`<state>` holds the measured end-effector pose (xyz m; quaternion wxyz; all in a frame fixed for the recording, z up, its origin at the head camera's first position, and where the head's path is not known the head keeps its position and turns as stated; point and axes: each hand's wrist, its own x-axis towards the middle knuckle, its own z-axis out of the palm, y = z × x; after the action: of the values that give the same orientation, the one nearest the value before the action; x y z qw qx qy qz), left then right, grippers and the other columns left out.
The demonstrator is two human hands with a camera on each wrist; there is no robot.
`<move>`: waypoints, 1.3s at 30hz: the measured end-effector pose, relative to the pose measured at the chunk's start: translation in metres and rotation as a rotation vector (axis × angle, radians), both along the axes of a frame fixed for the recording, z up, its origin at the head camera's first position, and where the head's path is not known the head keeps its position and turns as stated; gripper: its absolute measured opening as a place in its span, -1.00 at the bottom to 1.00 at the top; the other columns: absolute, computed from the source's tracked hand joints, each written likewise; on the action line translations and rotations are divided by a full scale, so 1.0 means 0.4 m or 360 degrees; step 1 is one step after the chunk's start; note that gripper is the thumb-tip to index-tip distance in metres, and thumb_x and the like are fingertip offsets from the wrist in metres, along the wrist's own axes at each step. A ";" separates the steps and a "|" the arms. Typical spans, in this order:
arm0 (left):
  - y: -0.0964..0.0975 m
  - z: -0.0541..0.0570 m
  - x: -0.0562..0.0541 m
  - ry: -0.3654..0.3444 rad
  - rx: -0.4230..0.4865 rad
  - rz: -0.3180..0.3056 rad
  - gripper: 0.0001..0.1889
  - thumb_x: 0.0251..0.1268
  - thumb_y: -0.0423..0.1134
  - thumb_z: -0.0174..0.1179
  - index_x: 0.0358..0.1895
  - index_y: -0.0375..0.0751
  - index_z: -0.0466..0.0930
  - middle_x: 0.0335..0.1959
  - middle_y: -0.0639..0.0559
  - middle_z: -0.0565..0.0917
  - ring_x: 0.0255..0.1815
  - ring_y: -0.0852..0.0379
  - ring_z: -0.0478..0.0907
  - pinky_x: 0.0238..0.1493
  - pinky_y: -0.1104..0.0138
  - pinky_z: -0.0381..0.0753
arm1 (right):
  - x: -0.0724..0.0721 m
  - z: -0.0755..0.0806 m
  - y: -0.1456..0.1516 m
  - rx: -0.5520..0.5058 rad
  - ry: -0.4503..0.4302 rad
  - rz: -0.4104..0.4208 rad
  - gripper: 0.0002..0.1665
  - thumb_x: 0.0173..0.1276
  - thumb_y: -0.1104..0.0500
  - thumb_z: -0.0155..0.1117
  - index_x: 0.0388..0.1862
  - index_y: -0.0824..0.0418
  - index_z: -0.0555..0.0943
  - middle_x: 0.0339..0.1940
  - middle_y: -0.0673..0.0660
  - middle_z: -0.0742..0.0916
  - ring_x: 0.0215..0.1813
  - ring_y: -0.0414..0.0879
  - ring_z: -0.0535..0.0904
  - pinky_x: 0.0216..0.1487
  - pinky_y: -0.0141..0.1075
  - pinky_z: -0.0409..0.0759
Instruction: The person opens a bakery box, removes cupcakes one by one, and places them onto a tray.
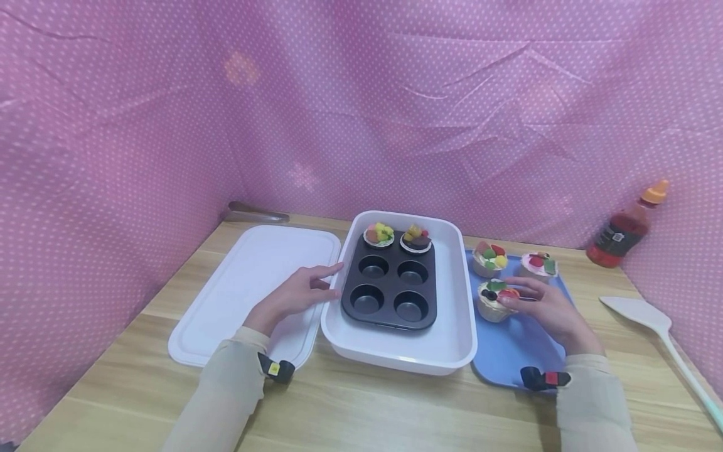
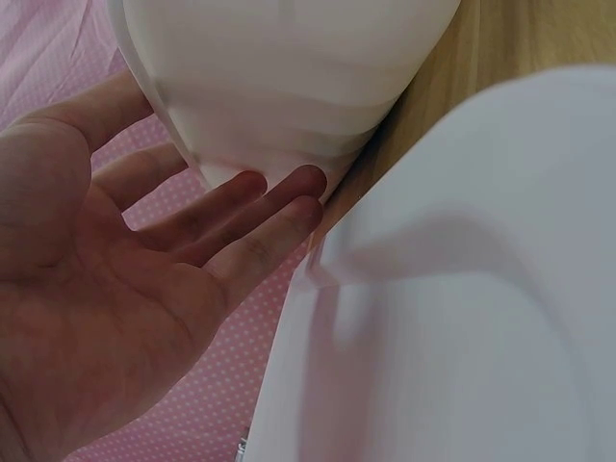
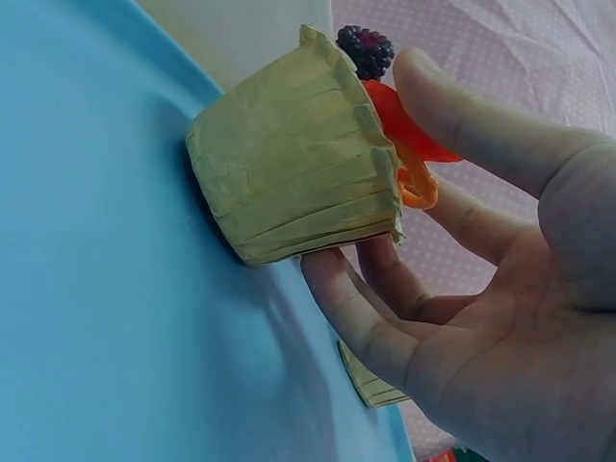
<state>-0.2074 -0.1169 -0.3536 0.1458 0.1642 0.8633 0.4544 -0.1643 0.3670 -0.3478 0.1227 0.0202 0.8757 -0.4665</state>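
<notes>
My right hand [image 1: 545, 307] holds a fruit-topped cupcake [image 1: 491, 309] over the blue tray [image 1: 511, 351]. In the right wrist view, the thumb lies at its strawberry topping and fingertips rest along the pleated wrapper [image 3: 289, 154]. The cupcake's base is right at the tray surface. Behind it on the tray are two more cupcakes, one with yellow and red fruit [image 1: 490, 258] and one with pink topping [image 1: 538, 265]. My left hand [image 1: 296, 292] has loosely extended fingers at the left side of the white bin [image 1: 452, 342]. Inside the bin, a dark muffin pan [image 1: 390, 276] carries two cupcakes [image 1: 379, 235] in its back cups.
A white lid-like board [image 1: 243, 282] lies left of the bin, under my left forearm. Metal tongs [image 1: 257, 213] lie at the back left. At the right are a red sauce bottle [image 1: 618, 232] and a white spatula [image 1: 649, 317]. Pink dotted cloth [image 1: 361, 113] encloses the table.
</notes>
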 end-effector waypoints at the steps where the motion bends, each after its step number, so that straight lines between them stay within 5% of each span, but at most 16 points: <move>1: 0.000 0.000 0.000 -0.0003 0.0000 0.0005 -0.32 0.36 -0.14 0.31 0.53 0.01 0.31 0.53 -0.17 0.35 0.36 -0.26 0.51 0.40 -0.17 0.42 | 0.000 0.000 0.000 0.0004 -0.0002 -0.0003 -0.09 0.39 -0.14 0.34 0.55 0.27 0.27 0.54 0.46 0.31 0.53 0.44 0.19 0.39 0.33 0.35; 29: 0.000 -0.001 0.002 -0.0017 0.0032 0.0009 -0.31 0.35 -0.12 0.32 0.52 0.04 0.31 0.51 -0.18 0.38 0.33 -0.23 0.54 0.39 -0.17 0.42 | 0.009 0.006 0.013 0.0066 0.0033 -0.0010 -0.07 0.35 -0.24 0.34 0.55 0.16 0.30 0.55 0.42 0.34 0.53 0.42 0.23 0.34 0.30 0.41; 39: 0.001 -0.004 0.002 -0.0046 0.0025 0.0040 -0.31 0.34 -0.11 0.33 0.52 0.12 0.31 0.52 -0.15 0.37 0.35 -0.23 0.53 0.41 -0.18 0.40 | 0.023 0.026 0.036 0.0057 0.0179 -0.0007 -0.14 0.43 -0.14 0.29 0.54 0.25 0.29 0.52 0.41 0.39 0.51 0.36 0.27 0.35 0.34 0.34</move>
<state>-0.2067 -0.1163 -0.3550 0.1511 0.1480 0.8596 0.4652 -0.1551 0.3815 -0.3376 0.0720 -0.0018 0.8894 -0.4515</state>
